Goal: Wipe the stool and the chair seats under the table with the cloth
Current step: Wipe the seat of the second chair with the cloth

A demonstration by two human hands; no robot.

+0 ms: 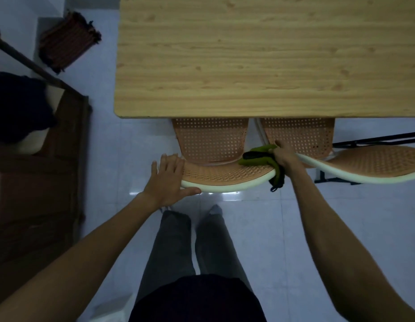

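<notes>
Scene: a person stands over a wooden table on a pale tiled floor; two perforated orange chairs are pushed beneath its near edge
Left chair: its cream-rimmed backrest faces the viewer; the seat shows only in part, the rest hidden under the tabletop
Right chair: set just beside the first, its seat likewise half tucked away
Stool: none can be made out here
Left hand: released, fingers spread, palm laid flat on the left end of the near backrest, thumb hooked along the cream rim; it grips nothing
Right hand: clenched around the green cloth at the gap where the two backrests meet
Cloth: bunched, not flat; one end lies on the backrest's right end, a darker tail hangs below the rim
Step in hand, as judged: readying the left chair for wiping, the free palm steadying it
Doing it well: draw the chair clear of the table first, since much of the seat is covered; open the cloth into a broad pad; wipe in overlapping passes from back to front, pressing lightly over the perforations; keep the other palm braced so the chair does not skate on the tiles
</notes>
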